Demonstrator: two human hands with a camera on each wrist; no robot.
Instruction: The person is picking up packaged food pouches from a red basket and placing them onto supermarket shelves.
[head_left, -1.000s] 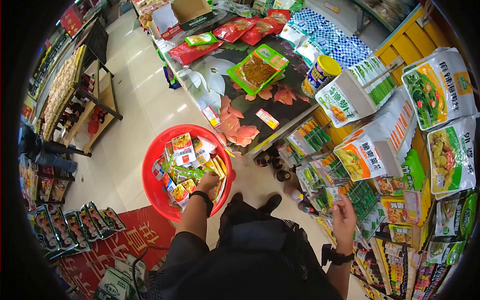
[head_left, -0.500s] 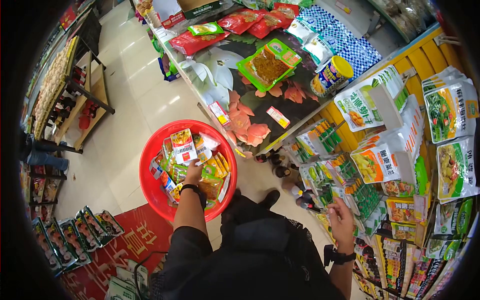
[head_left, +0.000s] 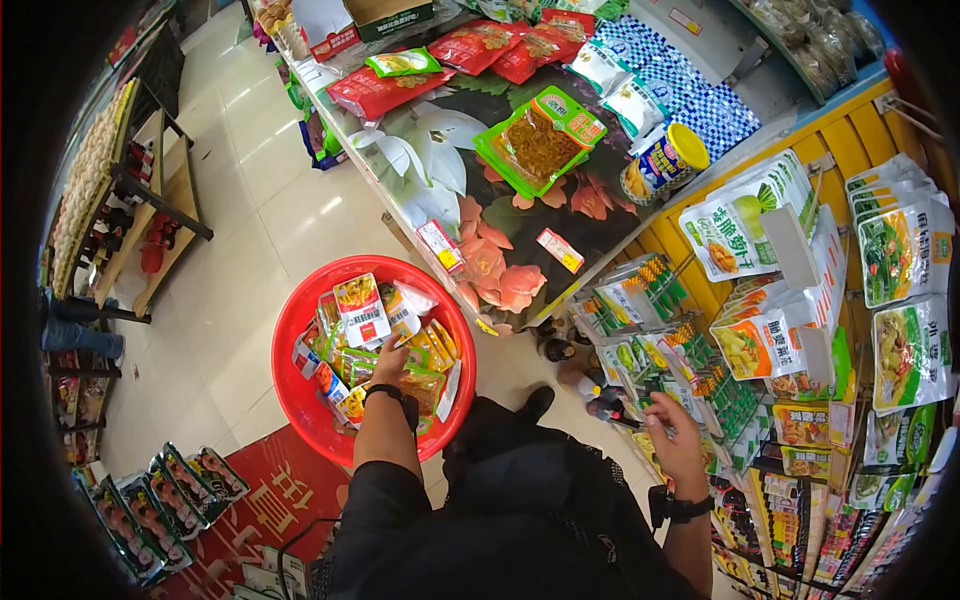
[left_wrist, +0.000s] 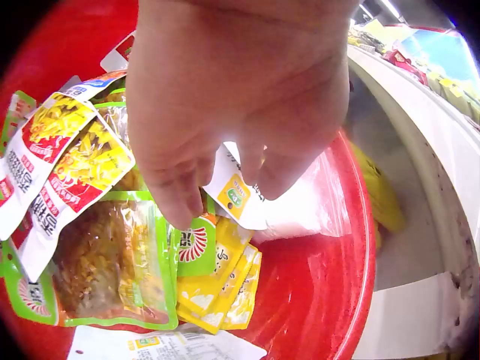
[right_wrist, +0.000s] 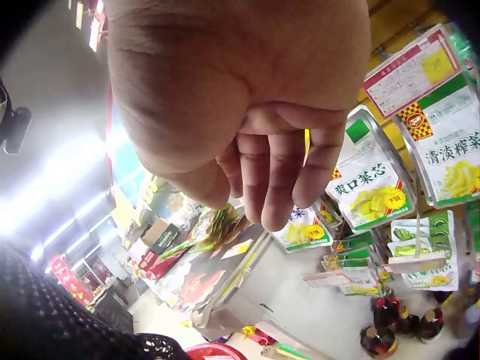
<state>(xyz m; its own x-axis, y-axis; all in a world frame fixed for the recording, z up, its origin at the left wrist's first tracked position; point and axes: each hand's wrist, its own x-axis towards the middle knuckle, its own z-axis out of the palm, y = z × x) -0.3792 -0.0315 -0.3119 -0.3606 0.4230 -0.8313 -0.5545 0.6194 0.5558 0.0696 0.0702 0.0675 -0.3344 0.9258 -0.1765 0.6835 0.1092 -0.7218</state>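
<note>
My left hand (head_left: pixel 390 368) hangs over a red plastic basin (head_left: pixel 290 365) on the floor, its fingers pointing down among food packets. In the left wrist view, the fingertips reach close to a white packet with a yellow label (left_wrist: pixel 235 196); nothing shows gripped. Around them lie a green-edged pouch with brown contents (left_wrist: pixel 112 259), several yellow packets (left_wrist: pixel 217 289) and white packets with yellow food pictures (left_wrist: pixel 75 172). A white-and-red packet (head_left: pixel 362 308) lies on top of the pile. My right hand (head_left: pixel 676 440) hovers beside the hanging packets, fingers loosely bent, holding nothing.
A flower-patterned table (head_left: pixel 420 150) carries red bags (head_left: pixel 480 45), a green pouch (head_left: pixel 540 143) and a yellow-lidded canister (head_left: pixel 665 165). Hooks on the yellow slatted rack (head_left: pixel 850 135) hold hanging packets (head_left: pixel 760 335). Dark bottles (head_left: pixel 605 400) stand low at the right.
My left hand has shifted from the basin's right part up toward the white-and-red packet, uncovering a green-edged pouch. My right hand stays near the rack, slightly lower. The head view has shifted a little.
</note>
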